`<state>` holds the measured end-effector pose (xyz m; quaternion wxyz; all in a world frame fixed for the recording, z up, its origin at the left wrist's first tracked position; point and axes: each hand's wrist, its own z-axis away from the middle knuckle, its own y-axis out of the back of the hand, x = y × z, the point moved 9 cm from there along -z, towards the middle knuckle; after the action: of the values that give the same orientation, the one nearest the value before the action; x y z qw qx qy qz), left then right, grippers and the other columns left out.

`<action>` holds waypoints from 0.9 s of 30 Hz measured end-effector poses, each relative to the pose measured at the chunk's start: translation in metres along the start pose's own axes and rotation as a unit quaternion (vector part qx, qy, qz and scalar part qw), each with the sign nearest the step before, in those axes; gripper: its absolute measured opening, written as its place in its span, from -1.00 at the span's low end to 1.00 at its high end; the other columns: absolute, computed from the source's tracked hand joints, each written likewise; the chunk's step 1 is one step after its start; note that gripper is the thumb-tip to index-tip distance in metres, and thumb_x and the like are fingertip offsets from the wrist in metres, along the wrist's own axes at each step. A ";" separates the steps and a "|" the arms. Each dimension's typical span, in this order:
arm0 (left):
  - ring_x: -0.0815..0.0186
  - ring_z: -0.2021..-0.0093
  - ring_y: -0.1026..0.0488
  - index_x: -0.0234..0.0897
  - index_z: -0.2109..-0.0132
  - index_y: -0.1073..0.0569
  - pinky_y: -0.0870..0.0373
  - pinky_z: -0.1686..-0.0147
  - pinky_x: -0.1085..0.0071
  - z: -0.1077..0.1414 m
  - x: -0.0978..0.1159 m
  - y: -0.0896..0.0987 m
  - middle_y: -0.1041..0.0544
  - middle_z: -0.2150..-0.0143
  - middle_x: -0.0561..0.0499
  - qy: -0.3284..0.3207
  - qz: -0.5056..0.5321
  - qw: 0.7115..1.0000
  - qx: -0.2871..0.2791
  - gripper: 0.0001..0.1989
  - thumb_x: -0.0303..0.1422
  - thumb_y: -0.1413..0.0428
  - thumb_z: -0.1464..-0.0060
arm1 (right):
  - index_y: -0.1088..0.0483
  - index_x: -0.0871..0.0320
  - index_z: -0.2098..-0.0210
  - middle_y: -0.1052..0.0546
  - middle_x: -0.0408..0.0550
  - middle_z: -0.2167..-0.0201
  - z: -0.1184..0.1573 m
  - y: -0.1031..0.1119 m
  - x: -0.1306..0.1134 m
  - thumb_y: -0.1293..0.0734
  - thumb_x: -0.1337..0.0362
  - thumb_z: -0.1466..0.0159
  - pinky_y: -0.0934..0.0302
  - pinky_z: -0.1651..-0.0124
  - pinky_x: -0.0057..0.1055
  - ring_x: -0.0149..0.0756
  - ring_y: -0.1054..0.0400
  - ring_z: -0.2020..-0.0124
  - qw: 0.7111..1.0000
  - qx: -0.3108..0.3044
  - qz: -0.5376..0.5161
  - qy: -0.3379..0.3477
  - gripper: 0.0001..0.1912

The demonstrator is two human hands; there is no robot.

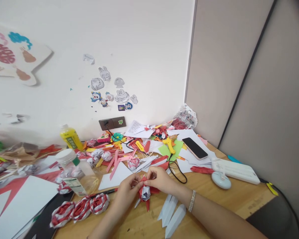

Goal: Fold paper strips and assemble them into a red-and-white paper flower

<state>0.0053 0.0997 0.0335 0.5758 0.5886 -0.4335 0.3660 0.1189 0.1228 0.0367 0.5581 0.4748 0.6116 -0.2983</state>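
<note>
Both hands meet over a paper flower [146,193] with a white-and-dark rolled centre and red pointed petals, just above the wooden table. My left hand [130,186] pinches its upper left edge between thumb and fingers. From the other side my right hand [156,177] grips a red petal at the top, its fingertips close to the left ones. Below my right wrist lie several folded white paper petals [173,212]. Left of my left forearm sit red-and-white twisted paper roses [82,209] in a row.
A clear jar with a white lid [77,172] and a yellow bottle [71,137] stand at left. Paper scraps crowd the back. A yellow glue gun [169,145] lies on green paper, its black cord looping forward. A phone [195,148] and white power strip [235,170] lie right.
</note>
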 end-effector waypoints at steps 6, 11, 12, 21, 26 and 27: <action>0.27 0.42 -0.43 -0.28 0.40 -0.42 -0.33 0.40 0.41 -0.002 0.002 -0.001 -0.52 0.46 0.02 -0.004 0.008 1.000 -0.028 -0.80 -0.22 -0.12 0.13 | -0.28 0.19 0.56 -0.39 -0.22 0.56 0.002 -0.002 -0.002 -0.34 0.39 -0.02 -0.15 0.42 -0.53 -0.44 -0.27 0.50 0.998 -0.005 0.065 0.021 -0.88; 0.29 0.47 -0.40 -0.29 0.45 -0.41 -0.31 0.44 0.42 -0.001 0.009 0.000 -0.50 0.51 0.03 -0.022 -0.033 0.999 -0.029 -0.83 -0.27 -0.09 0.09 | -0.35 0.18 0.41 -0.44 -0.18 0.49 0.000 -0.005 0.002 -0.30 0.35 -0.10 -0.18 0.41 -0.52 -0.42 -0.32 0.46 0.998 -0.023 0.044 0.026 -0.96; 0.29 0.48 -0.39 -0.29 0.46 -0.40 -0.30 0.45 0.43 0.000 0.009 0.000 -0.48 0.52 0.04 -0.023 -0.032 0.999 -0.028 -0.84 -0.28 -0.09 0.09 | -0.35 0.18 0.40 -0.44 -0.18 0.49 0.000 -0.006 0.001 -0.29 0.35 -0.11 -0.18 0.41 -0.52 -0.42 -0.32 0.46 0.998 -0.030 0.051 0.030 -0.96; 0.27 0.42 -0.40 -0.30 0.41 -0.40 -0.31 0.39 0.40 -0.004 0.003 -0.002 -0.49 0.46 0.00 -0.038 -0.034 0.998 -0.038 -0.82 -0.26 -0.04 0.02 | -0.38 0.17 0.37 -0.46 -0.08 0.41 0.011 -0.007 -0.037 -0.24 0.38 -0.19 -0.16 0.26 -0.46 -0.33 -0.30 0.32 0.936 -0.010 0.280 0.214 -0.92; 0.25 0.37 -0.44 -0.30 0.35 -0.41 -0.34 0.34 0.39 -0.004 0.002 -0.007 -0.51 0.41 0.00 -0.032 0.019 0.998 -0.052 -0.85 -0.31 -0.08 0.07 | -0.38 0.17 0.38 -0.43 -0.10 0.43 0.013 -0.008 -0.038 -0.22 0.37 -0.21 -0.15 0.24 -0.45 -0.34 -0.28 0.32 0.938 -0.017 0.264 0.226 -0.89; 0.26 0.39 -0.44 -0.30 0.37 -0.41 -0.34 0.35 0.39 -0.004 0.000 -0.006 -0.52 0.43 0.01 -0.022 0.016 0.999 -0.046 -0.86 -0.31 -0.09 0.09 | -0.38 0.16 0.37 -0.43 -0.11 0.42 0.011 -0.006 -0.035 -0.23 0.37 -0.20 -0.16 0.24 -0.45 -0.34 -0.29 0.32 0.947 -0.018 0.245 0.207 -0.90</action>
<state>0.0111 0.1035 0.0321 0.5865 0.5622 -0.4724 0.3418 0.1147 0.1020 0.0677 0.4834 0.6510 0.5842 -0.0361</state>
